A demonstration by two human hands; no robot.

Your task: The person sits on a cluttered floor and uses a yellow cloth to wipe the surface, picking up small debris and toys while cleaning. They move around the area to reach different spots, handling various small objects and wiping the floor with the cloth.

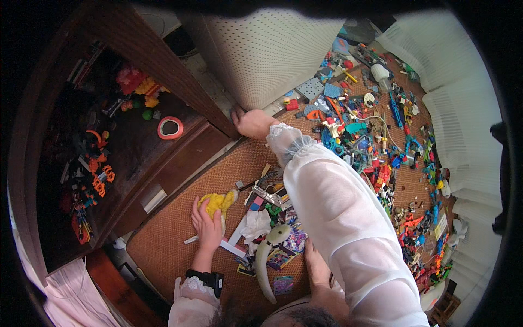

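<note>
My left hand (pixel 208 227) is low over the woven mat (pixel 171 233), its thumb and fingers around a yellow plush toy (pixel 220 203). A black band with a small device (pixel 208 281) circles that wrist. My right hand (pixel 255 124) reaches forward to the foot of a white perforated panel (pixel 261 53), beside the corner of the dark wooden cabinet (pixel 196 94). Its fingertips are in shadow at the gap, so whether they grip anything is hidden. Between my arms lie a crumpled white tissue (pixel 257 225), a pale curved object (pixel 265 261) and several printed cards (pixel 284 285).
Loose building bricks and toy parts (pixel 367 143) cover the mat on the right, up to a white curtain (pixel 461 102). On the cabinet shelf are a roll of pink tape (pixel 170 127) and orange toy pieces (pixel 100 180). My bare foot (pixel 316 263) rests beside the cards.
</note>
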